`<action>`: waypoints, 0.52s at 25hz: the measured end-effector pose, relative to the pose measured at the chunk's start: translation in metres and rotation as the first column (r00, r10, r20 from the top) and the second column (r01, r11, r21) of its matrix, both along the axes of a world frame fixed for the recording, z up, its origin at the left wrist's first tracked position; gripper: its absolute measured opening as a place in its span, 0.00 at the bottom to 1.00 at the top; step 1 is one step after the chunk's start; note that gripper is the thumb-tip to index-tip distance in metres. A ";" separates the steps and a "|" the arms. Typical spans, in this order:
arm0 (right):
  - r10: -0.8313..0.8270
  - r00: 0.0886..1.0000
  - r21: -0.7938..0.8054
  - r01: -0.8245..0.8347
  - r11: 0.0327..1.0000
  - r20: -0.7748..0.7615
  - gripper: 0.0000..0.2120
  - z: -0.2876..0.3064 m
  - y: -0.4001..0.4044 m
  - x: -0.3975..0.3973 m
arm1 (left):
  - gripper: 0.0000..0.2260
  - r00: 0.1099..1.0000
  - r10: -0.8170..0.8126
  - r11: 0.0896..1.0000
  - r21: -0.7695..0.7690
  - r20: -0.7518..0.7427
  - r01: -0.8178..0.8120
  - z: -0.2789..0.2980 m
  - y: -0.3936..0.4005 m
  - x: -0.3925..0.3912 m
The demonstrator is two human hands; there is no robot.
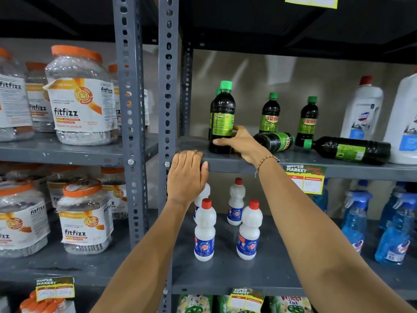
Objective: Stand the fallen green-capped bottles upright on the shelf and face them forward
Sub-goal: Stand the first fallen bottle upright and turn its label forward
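Head view: right hand [242, 143] wrapped round upright bottle [222, 118], turning label forward; left hand [187, 175] flat, fingers together, on shelf edge [228, 164]; next, probably, lifting nearest fallen bottle [274, 142].

A: Where does your one view sit?

B: On your head, close before the grey shelf [225, 163]; you face straight into the rack, tilted slightly down; both forearms stretch away from the bottom edge, so the shelf edge lies within arm's reach.

A: How wide is it?

B: Wide-angle; the uprights [168, 109] bow near the edges; you take in the underside of a higher shelf at the top, two lower levels beneath, and the neighbouring bay to your left; there is no second view to share anything with.
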State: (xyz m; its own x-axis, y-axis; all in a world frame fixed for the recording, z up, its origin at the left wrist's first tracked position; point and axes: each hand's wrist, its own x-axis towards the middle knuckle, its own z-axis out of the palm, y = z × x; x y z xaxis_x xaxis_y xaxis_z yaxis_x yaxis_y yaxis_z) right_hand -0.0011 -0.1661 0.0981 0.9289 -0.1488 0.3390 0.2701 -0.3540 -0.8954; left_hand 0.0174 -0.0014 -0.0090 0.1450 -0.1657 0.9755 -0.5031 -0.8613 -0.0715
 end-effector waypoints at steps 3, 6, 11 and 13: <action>-0.018 1.000 0.012 0.018 1.000 -0.021 0.29 0.000 -0.002 -0.001 | 0.18 1.000 -0.009 1.000 -0.008 0.016 0.010 -0.001 -0.001 0.001; -0.036 0.999 -0.031 0.036 0.999 -0.014 0.40 -0.002 -0.001 0.000 | 0.19 1.000 -0.005 1.000 -0.011 0.008 0.005 -0.001 -0.001 0.001; -0.013 0.999 -0.044 0.011 0.999 -0.036 0.33 -0.003 -0.004 0.006 | 0.17 1.000 -0.001 1.000 -0.005 -0.008 0.001 -0.001 -0.001 0.000; -0.044 0.999 -0.094 0.043 0.995 -0.017 0.36 -0.004 0.000 0.005 | 0.16 1.000 0.007 1.000 -0.003 -0.019 -0.007 -0.001 -0.001 0.000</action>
